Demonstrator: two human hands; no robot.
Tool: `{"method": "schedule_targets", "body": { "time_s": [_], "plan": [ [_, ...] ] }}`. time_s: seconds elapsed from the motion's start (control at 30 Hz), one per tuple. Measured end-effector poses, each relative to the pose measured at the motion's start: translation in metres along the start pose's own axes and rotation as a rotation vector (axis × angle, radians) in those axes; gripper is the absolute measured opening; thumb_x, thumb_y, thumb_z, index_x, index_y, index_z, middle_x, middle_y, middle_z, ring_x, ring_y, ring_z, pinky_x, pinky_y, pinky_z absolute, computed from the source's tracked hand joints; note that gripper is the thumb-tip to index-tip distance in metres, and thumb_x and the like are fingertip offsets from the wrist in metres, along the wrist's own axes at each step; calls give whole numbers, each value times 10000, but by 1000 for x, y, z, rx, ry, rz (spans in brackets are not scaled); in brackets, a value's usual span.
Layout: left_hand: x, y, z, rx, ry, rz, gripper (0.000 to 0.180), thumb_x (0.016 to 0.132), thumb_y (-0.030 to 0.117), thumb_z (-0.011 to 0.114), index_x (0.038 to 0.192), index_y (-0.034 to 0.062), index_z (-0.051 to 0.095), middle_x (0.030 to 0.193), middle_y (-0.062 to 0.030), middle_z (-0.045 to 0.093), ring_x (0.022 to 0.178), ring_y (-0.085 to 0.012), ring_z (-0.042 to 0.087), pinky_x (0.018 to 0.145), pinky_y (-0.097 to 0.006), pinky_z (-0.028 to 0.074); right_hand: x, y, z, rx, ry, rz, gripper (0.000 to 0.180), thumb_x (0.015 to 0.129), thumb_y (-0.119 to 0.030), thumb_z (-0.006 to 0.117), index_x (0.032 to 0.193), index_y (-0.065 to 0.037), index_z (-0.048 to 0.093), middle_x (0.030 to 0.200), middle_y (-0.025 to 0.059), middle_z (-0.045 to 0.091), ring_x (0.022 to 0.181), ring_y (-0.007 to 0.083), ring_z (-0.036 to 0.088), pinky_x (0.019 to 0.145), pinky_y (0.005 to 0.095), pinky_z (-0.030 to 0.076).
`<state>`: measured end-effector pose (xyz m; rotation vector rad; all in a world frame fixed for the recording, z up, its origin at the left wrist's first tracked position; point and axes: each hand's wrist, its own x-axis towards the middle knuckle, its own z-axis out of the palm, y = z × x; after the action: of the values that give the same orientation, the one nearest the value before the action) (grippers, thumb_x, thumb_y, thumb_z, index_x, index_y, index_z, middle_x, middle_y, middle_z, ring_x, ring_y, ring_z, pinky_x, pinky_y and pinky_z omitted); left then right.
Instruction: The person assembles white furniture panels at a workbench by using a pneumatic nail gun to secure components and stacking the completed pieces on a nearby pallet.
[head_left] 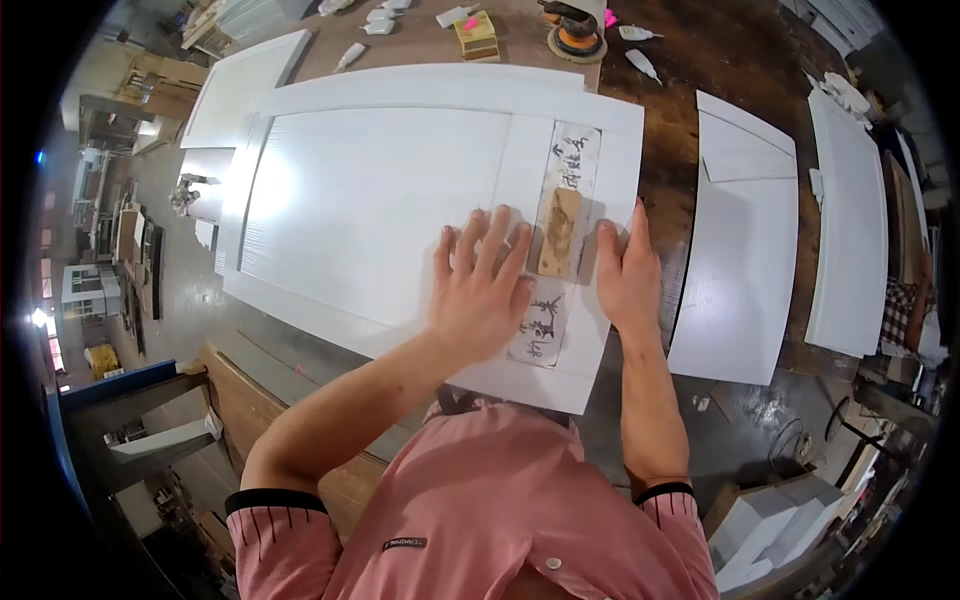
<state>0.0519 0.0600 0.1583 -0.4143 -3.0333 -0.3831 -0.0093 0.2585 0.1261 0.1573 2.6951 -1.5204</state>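
Note:
A large white framed panel (380, 180), like a cabinet door, lies flat in front of me. My left hand (480, 285) rests palm down on its face, fingers spread. At the panel's right edge is my right hand (630, 280), its thumb on the top face and its index finger stretched out along the side. The other fingers of that hand are mostly hidden. Between both hands, a pale strip (580, 150) with dark handwriting lies on the panel. On this strip sits a small tan block (558, 232), stained dark on top.
A brown worktable (690, 60) supports the panel. Beyond it are an orange-and-black sander (577, 38), a yellow block (478, 38) and several white bottles. White panels (735, 250) stand at right, another (245, 85) at far left. Stacked white boards (770, 530) sit lower right.

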Motion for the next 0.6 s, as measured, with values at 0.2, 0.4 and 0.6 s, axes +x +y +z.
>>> {"method": "schedule_targets", "body": {
  "time_s": [0.2,0.4,0.6],
  "plan": [
    [-2,-3,3,33,-36,7,621,983,274,583,1534,47,410,1609,-186,349,1479,-457,305,1173,-665,231,8,16,6,-69,-78,-2,671,1020,-382,532,1546,-18,328,978,281,710,933,486,677,839,531,529],
    [47,-58,-37,48,-250,229,673,986,327,623,1552,53,382,1644,-131,317,1542,-351,243,1244,-600,182,18,12,3,-127,-76,-5,764,1004,-482,488,1601,-76,241,1067,292,703,1033,470,664,916,552,503],
    [147,-49,-49,138,-426,435,1125,781,686,746,1579,17,321,1649,-181,315,1543,-371,247,1258,-563,159,10,31,-19,-890,-341,-343,322,1017,-235,425,1067,-68,696,1004,170,741,954,298,728,757,462,599]
  ]
}}
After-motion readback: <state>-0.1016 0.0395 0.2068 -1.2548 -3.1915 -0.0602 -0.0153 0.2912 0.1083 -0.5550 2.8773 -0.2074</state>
